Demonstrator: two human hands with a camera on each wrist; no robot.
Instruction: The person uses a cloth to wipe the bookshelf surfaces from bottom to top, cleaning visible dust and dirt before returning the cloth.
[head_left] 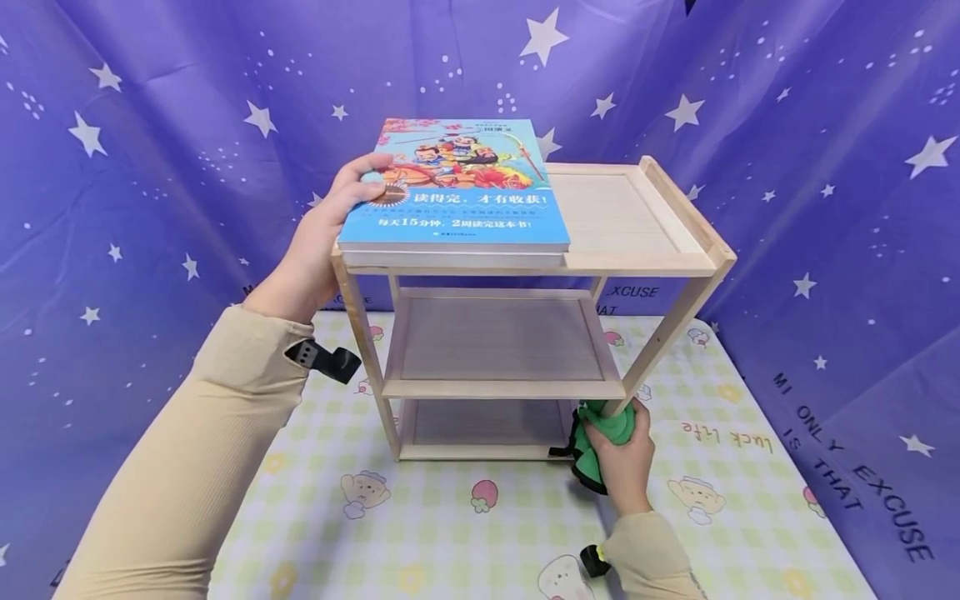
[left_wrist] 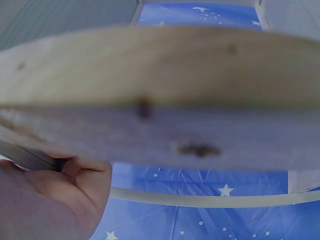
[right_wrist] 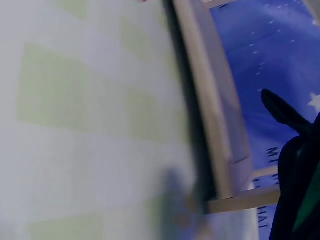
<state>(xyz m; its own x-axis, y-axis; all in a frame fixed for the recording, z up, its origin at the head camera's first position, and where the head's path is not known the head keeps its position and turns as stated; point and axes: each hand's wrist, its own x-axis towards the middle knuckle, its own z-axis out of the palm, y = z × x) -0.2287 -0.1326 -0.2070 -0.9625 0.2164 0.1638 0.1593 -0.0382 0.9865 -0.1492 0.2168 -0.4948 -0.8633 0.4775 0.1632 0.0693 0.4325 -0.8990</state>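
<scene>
A light wooden three-tier shelf [head_left: 502, 389] stands on the table. On the left part of its top tier lie blue illustrated books [head_left: 480, 218], stacked flat. My left hand [head_left: 333, 208] holds the shelf's upper left side, its fingertips over the books' left edge. In the left wrist view the hand [left_wrist: 55, 200] is partly hidden by a blurred wooden bar [left_wrist: 160, 70]. Low at the front right leg, my right hand [head_left: 628, 454] grips a green cloth [head_left: 592, 458] with black edging around the leg. The right wrist view shows only the cloth's dark edge [right_wrist: 290, 155].
A checked tablecloth [head_left: 487, 542] with cartoon prints lies under the shelf. Purple star-patterned curtains [head_left: 450, 50] hang behind and on both sides. Beside the books, a bare wooden panel [head_left: 611, 212] shows on the top tier, and the middle tier [head_left: 498, 337] sits below.
</scene>
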